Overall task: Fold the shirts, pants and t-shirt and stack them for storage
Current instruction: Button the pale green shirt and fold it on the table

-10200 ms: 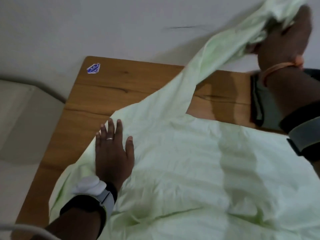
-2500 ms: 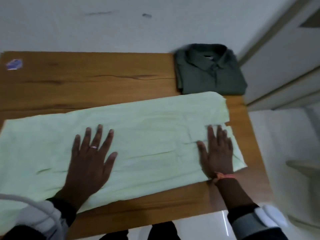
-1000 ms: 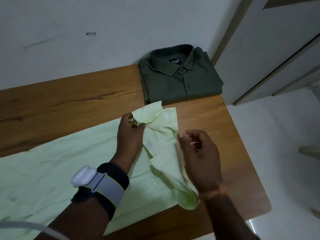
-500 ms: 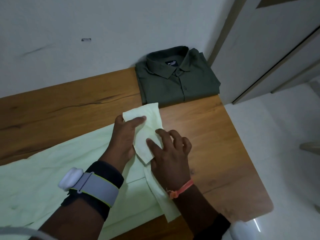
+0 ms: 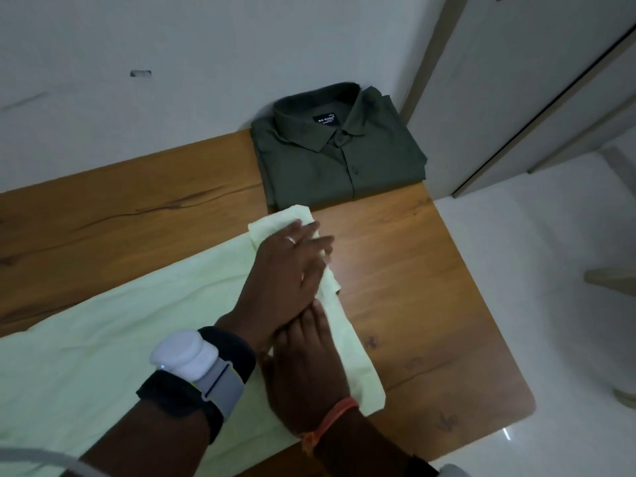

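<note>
A pale green shirt [image 5: 113, 342] lies in a long folded strip across the wooden table [image 5: 413, 270], its right end turned back over itself. My left hand [image 5: 289, 273] presses flat on that turned end, fingers straight and reaching toward the far edge of the cloth. My right hand [image 5: 306, 370] lies flat on the same fold nearer to me, its fingertips partly under my left hand. A dark green collared shirt [image 5: 340, 156], folded, rests at the table's far right corner against the wall.
The table's right edge and rounded near corner drop to a white floor [image 5: 568, 304]. A white wall [image 5: 206, 63] runs behind the table, and a door frame [image 5: 516, 98] stands to the right. Bare wood shows left of the dark shirt.
Both hands have gone from pinching and lifting the shirt's right end to pressing it flat on the table. My left hand has slid forward over the fold, and my right hand has drawn back.
</note>
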{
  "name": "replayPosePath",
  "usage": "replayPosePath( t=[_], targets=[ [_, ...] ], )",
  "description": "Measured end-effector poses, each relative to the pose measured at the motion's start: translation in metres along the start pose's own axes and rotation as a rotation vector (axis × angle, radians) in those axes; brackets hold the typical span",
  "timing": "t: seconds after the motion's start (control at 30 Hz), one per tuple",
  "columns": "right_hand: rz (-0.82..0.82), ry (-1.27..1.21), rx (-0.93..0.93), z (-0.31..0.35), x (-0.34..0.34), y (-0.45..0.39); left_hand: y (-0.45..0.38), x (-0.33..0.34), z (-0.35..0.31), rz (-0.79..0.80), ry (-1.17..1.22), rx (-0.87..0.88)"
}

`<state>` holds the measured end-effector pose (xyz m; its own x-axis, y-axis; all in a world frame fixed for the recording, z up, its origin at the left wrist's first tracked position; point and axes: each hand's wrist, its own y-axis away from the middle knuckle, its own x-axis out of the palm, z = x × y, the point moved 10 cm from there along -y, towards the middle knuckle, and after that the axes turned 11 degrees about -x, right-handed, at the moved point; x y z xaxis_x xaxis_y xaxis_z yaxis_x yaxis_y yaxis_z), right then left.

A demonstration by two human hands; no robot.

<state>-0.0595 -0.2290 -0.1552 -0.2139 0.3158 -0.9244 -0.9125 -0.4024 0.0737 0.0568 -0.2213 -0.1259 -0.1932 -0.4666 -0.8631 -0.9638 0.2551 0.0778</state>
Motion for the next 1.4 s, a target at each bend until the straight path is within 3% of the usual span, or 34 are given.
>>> replayPosePath(
  t=[0.1, 0.2, 0.3, 0.37, 0.43, 0.5, 0.6, 0.67, 0.73, 0.8, 0.93, 1.03, 1.17, 1.27, 1.4],
  targets=[
    [0.005, 0.069, -0.080, 0.003, 0.004, 0.000, 0.001, 0.040, 0.021, 0.139, -0.387, 0.120],
    [-0.002, 0.017, -0.081, -0.003, 0.004, 0.002, -0.005, 0.043, 0.026, 0.129, -0.439, 0.182],
    [-0.112, -0.035, -0.088, 0.001, -0.002, 0.019, -0.008, 0.038, 0.024, 0.092, -0.423, 0.224],
    [-0.197, -0.053, 0.013, -0.005, -0.006, 0.041, -0.003, 0.036, 0.024, 0.060, -0.438, 0.233],
    [-0.154, -0.027, 0.212, -0.022, -0.002, 0.057, -0.002, 0.035, 0.022, 0.035, -0.453, 0.241],
    [-0.103, -0.017, 0.278, -0.024, -0.001, 0.060, -0.001, 0.031, 0.020, 0.014, -0.465, 0.257],
    [-0.238, -0.211, 0.362, -0.035, -0.018, 0.062, 0.000, 0.033, 0.010, 0.057, -0.491, 0.435],
    [-0.302, -0.237, 0.558, -0.050, -0.032, 0.080, -0.001, 0.033, 0.004, 0.105, -0.516, 0.617],
    [-0.093, -0.204, 0.766, -0.061, -0.024, 0.098, -0.008, 0.030, 0.002, 0.200, -0.566, 0.763],
    [0.062, -0.251, 0.810, -0.071, -0.015, 0.102, -0.026, 0.027, -0.003, 0.329, -0.665, 0.858],
    [0.054, -0.547, 0.799, -0.099, -0.021, 0.095, -0.037, 0.019, -0.026, 0.551, -0.815, 0.832],
    [-0.061, -0.569, 0.795, -0.128, -0.054, 0.101, -0.040, 0.013, -0.059, 0.430, -0.698, 0.859],
    [-0.192, -0.283, 0.774, -0.145, -0.111, 0.112, -0.056, -0.006, -0.089, 0.185, -0.518, 0.782],
    [-0.185, -0.101, 0.733, -0.125, -0.133, 0.110, -0.052, -0.035, -0.097, 0.124, -0.488, 0.760],
    [-0.323, 0.047, 0.558, -0.052, -0.150, 0.107, -0.013, -0.071, -0.054, 0.077, -0.504, 0.792]
  ],
)
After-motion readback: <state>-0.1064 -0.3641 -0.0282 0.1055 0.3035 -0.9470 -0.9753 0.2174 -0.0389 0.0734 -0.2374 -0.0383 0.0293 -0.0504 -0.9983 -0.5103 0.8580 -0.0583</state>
